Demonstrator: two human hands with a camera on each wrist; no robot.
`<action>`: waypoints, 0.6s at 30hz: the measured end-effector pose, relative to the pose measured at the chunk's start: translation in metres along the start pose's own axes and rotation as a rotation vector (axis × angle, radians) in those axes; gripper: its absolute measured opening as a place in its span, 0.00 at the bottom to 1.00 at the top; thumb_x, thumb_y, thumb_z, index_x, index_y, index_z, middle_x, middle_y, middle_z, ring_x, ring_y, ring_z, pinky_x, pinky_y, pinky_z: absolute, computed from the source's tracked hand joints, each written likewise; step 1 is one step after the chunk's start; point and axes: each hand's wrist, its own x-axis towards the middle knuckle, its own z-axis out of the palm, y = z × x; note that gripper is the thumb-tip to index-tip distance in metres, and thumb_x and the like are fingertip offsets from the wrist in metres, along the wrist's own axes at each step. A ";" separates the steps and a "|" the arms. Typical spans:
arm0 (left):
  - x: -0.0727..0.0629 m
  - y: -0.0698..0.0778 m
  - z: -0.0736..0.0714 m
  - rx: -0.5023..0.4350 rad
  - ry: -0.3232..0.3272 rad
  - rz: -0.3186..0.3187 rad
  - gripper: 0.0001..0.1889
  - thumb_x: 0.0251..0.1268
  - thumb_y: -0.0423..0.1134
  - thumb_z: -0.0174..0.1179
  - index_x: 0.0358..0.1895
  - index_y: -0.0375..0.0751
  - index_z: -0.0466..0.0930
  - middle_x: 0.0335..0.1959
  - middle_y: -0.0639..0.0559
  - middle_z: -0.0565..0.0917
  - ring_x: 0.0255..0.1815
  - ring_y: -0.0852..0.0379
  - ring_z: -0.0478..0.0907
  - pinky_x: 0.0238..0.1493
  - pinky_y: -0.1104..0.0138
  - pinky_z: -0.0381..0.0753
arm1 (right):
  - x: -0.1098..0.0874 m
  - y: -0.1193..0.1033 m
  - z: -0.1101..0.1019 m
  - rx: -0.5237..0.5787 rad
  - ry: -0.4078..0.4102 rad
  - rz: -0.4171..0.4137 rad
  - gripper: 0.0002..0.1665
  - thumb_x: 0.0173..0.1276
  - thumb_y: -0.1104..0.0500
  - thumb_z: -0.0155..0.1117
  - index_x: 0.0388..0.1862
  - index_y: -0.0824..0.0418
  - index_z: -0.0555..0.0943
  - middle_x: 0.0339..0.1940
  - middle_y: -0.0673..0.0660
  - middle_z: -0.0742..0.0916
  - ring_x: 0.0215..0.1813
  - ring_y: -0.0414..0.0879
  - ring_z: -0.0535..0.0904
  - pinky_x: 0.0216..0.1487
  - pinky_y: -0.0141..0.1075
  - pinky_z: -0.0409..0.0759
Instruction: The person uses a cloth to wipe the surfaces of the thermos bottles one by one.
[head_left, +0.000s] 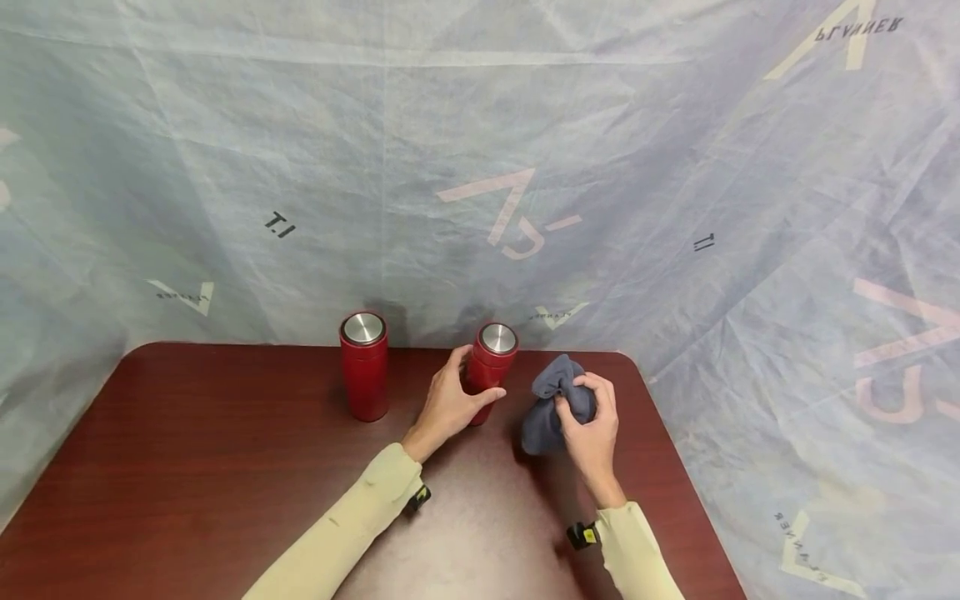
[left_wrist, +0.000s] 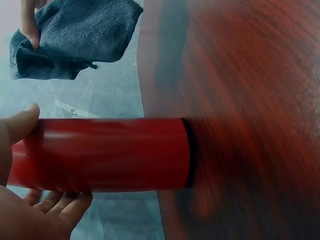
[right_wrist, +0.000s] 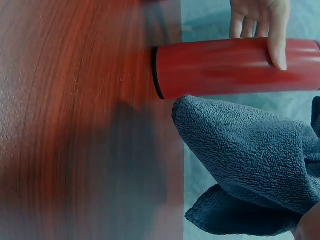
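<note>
In the head view my left hand [head_left: 453, 404] is curled round the side of a red thermos flask [head_left: 491, 367] with a silver disc on its lid. The left wrist view shows this flask [left_wrist: 110, 155] between the thumb and the fingers, its dark-rimmed base down at the table. To the right, my right hand [head_left: 595, 425] pinches a bunched grey-blue cloth [head_left: 543, 429], which hangs above the table beside the flask. The right wrist view shows the cloth's fuzzy weave [right_wrist: 250, 150] close up; most of the right hand is hidden there.
A second red thermos flask [head_left: 365, 375] stands upright to the left of the held one. Both are near the back edge of the dark red wooden table [head_left: 202, 467]. Pale grey printed sheeting [head_left: 337, 167] hangs behind the table and along its right side.
</note>
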 end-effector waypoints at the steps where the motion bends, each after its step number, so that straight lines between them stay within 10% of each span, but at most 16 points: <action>1: -0.001 0.000 -0.001 0.010 -0.012 -0.006 0.49 0.55 0.48 0.84 0.79 0.46 0.67 0.68 0.44 0.82 0.68 0.45 0.79 0.68 0.47 0.79 | -0.001 0.001 0.001 -0.003 0.005 -0.004 0.17 0.64 0.78 0.71 0.51 0.73 0.81 0.61 0.72 0.80 0.63 0.52 0.75 0.61 0.29 0.67; 18: -0.055 -0.012 -0.045 0.120 -0.005 -0.003 0.44 0.63 0.48 0.80 0.79 0.47 0.66 0.75 0.47 0.74 0.77 0.41 0.70 0.73 0.42 0.73 | -0.021 0.010 -0.002 -0.021 -0.038 -0.015 0.21 0.63 0.77 0.74 0.54 0.67 0.85 0.61 0.67 0.83 0.64 0.58 0.77 0.62 0.28 0.69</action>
